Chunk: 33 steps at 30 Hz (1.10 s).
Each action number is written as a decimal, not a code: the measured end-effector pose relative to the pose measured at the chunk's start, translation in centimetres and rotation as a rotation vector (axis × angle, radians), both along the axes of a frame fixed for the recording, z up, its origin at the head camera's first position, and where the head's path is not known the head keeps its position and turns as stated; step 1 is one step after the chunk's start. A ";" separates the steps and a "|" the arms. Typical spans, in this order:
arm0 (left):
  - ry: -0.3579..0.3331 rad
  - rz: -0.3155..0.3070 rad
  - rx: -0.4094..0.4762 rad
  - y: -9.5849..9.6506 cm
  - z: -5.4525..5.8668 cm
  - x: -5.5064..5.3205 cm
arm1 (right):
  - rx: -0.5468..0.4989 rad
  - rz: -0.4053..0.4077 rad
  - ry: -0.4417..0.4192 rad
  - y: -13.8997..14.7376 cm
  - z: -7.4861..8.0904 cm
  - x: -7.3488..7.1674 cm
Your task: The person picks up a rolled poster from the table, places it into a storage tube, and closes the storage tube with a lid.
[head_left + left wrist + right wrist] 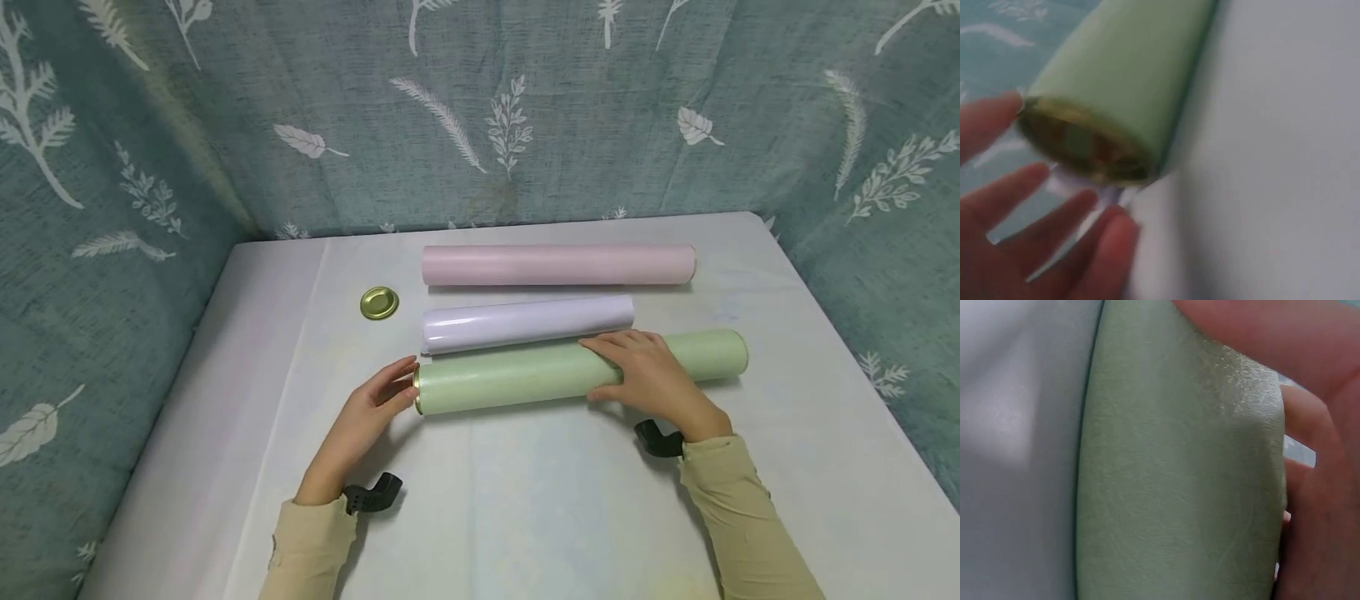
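Note:
A long pale green tube [510, 379] lies slightly slanted across the white table. My right hand [648, 375] grips it right of its middle, thumb on the near side and fingers over the top. At the tube's left end is a shiny gold rim [1079, 112]; patches of red and green show inside it, and I cannot tell whether this is a cap or an opening. Around that end my left hand [375, 408] holds its fingers spread, the fingertips at the rim. Just behind the green tube lies a shorter glossy lilac roll [525, 323].
A pink tube [558, 265] lies farther back on the white table [525, 517]. Left of it is a round gold lid [378, 303]. Teal leaf-patterned cloth [562, 108] hangs behind the table and along both sides.

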<state>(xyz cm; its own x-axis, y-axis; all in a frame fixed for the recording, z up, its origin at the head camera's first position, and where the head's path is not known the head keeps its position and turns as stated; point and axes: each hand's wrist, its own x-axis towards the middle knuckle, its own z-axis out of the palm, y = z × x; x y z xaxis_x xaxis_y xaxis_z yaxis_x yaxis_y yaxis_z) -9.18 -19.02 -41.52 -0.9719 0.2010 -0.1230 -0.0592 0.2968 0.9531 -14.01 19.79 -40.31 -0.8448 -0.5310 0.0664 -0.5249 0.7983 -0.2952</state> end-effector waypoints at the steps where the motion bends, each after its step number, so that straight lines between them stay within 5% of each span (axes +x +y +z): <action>1: -0.002 -0.002 0.001 -0.2 0.6 0.2 | -0.014 0.000 -0.018 0.0 0.1 0.0; 6: -0.003 -0.036 -0.014 -1.4 3.3 0.4 | -0.074 0.006 -0.073 -0.2 0.8 0.0; 13: 0.011 -0.114 -0.105 -2.6 5.2 -1.0 | -0.146 0.054 -0.064 0.3 2.1 0.0; 22: 0.047 -0.122 -0.167 -0.1 7.6 -2.1 | -0.128 0.000 -0.179 2.0 4.7 0.0; 29: 0.192 0.002 0.089 1.3 8.0 -3.4 | -0.144 0.046 -0.121 2.1 6.2 -1.9; 33: 0.232 0.037 0.097 2.1 8.7 -4.4 | -0.173 0.060 -0.090 1.7 6.9 -3.5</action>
